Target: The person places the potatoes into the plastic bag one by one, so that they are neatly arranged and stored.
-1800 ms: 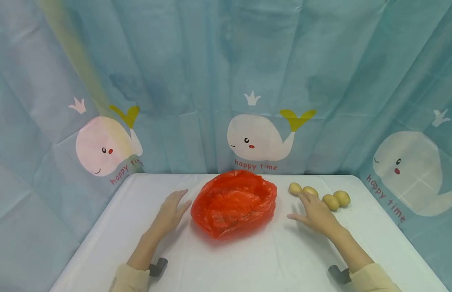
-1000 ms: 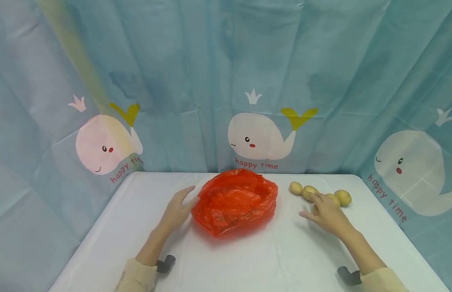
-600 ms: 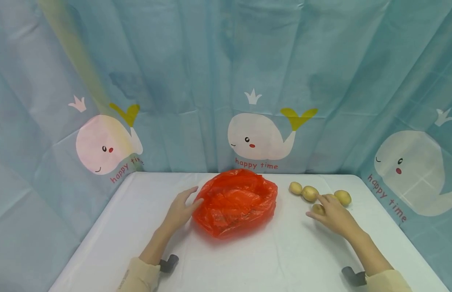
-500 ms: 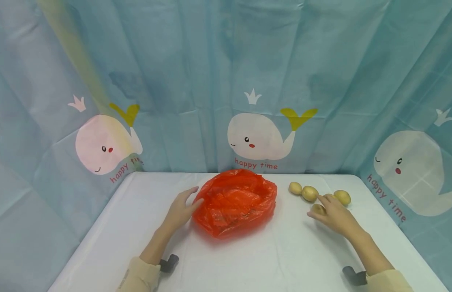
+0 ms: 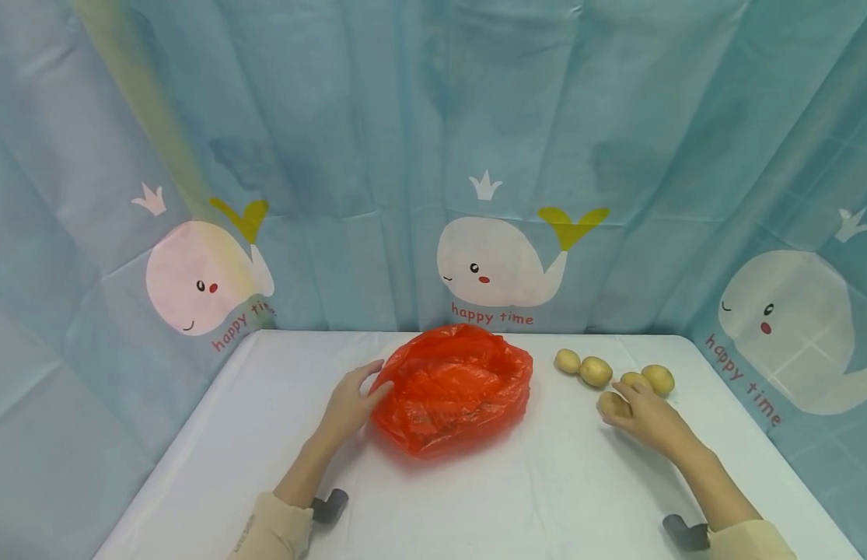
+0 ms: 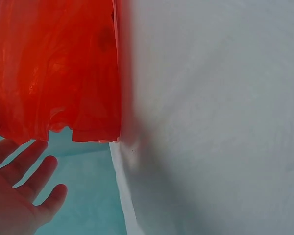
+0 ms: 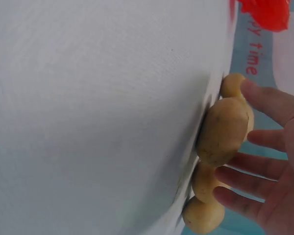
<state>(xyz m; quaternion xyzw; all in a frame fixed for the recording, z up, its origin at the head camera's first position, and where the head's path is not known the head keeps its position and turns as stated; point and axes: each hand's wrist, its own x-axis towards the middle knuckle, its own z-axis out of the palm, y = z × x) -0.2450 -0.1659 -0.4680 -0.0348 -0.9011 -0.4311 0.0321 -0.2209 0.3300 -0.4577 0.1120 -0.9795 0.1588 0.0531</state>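
An open-mouthed red plastic bag sits at the middle of the table. At its left edge is my left hand, fingers spread, fingertips close to the plastic; in the left wrist view I cannot tell whether they touch the bag. On the right, my right hand reaches around the nearest potato, with the thumb on the near side and the fingers beyond. In the right wrist view those fingers are fairly straight around the potato, which stays on the table, not visibly gripped.
Behind the nearest potato lie several others: a small potato, a larger potato, and a touching pair, with one potato farthest right. A white cloth covers the table. A blue whale-print curtain closes off the back and sides.
My right hand has moved right and nearer, from over the back potatoes to around the nearest one. My left hand has come right, up to the bag's left edge.
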